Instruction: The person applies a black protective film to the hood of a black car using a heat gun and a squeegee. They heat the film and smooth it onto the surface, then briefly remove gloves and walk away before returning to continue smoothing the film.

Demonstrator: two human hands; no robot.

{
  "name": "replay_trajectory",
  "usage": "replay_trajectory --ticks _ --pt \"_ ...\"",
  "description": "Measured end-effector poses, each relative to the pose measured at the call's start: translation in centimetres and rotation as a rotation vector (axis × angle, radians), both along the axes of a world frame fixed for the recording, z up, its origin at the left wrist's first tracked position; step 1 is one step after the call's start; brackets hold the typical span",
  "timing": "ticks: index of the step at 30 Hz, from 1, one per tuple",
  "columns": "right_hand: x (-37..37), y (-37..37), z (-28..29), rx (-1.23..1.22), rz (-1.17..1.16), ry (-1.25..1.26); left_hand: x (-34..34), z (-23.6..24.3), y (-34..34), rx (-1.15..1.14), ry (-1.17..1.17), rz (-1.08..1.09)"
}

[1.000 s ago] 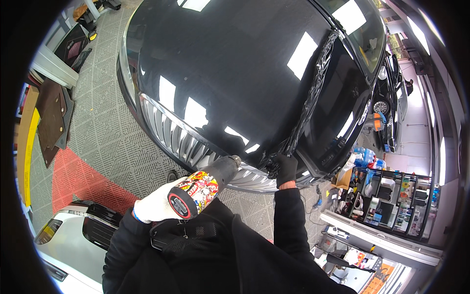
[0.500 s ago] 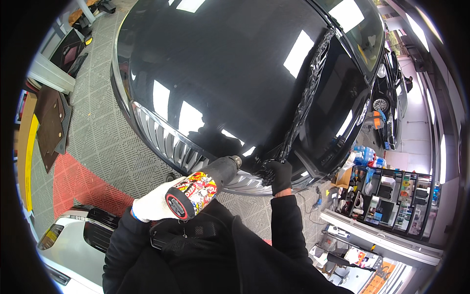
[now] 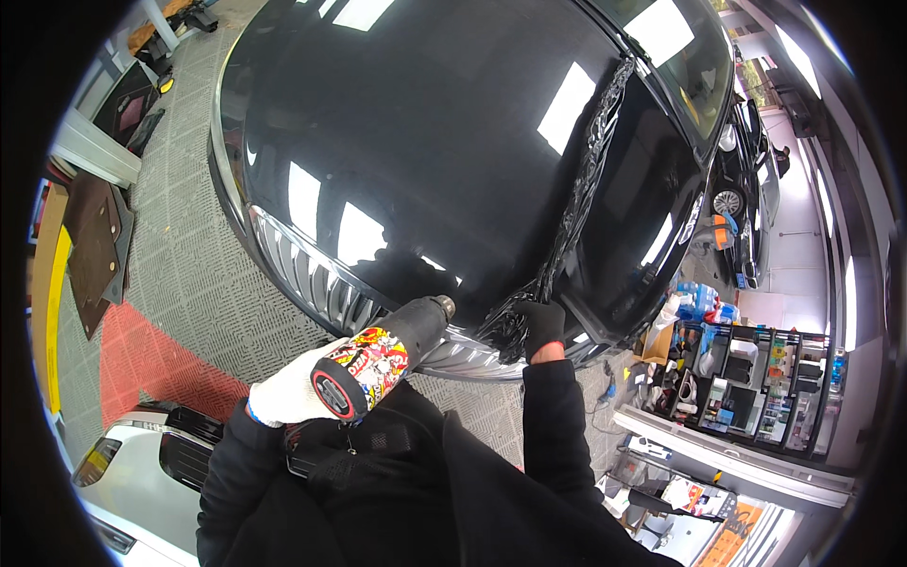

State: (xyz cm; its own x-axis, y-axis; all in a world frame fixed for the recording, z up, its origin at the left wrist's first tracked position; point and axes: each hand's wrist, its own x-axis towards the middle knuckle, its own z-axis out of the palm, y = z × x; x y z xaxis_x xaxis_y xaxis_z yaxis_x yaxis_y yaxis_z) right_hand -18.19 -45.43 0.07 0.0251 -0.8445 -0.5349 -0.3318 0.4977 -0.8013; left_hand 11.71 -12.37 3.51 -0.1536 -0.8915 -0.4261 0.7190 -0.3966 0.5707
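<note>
My left hand, in a white glove, grips a black heat gun covered with colourful stickers. Its metal nozzle points right, over the grille of a black car. My right hand, in a black glove, is closed on crumpled glossy black film at the front edge of the hood. This film runs as a wrinkled strip back along the hood's right side toward the windscreen, and a loose bunch of it hangs below my fingers, partly hidden by them.
A white car stands at lower left, leather-like mats at left on grey and red grid flooring. To the right are shelves of bottles and boxes, packed supplies, an orange item and another black car.
The hood appears slightly further left in view. The heat gun has moved slightly left and up. The bunch of film under my right hand has spread down and left over the grille.
</note>
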Motion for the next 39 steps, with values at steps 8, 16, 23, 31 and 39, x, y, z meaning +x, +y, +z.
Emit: replay_trajectory --ticks 8,16,23,31,39 --pt "1.0 0.9 -0.1 -0.067 -0.065 -0.187 0.3 1.2 0.2 0.093 0.143 0.044" --pt "1.5 1.4 0.7 -0.067 -0.072 -0.202 0.8 1.3 0.0 -0.014 -0.006 -0.006" --pt "1.8 2.2 2.1 -0.109 0.011 -0.238 0.8 0.7 -0.3 -0.025 0.012 0.014" --pt "1.1 2.3 2.5 -0.024 0.051 -0.291 0.9 -0.4 -0.4 0.0 0.067 0.027" --pt "1.1 1.1 1.7 0.125 0.121 -0.167 2.5 0.4 -0.3 0.014 -0.012 -0.007"
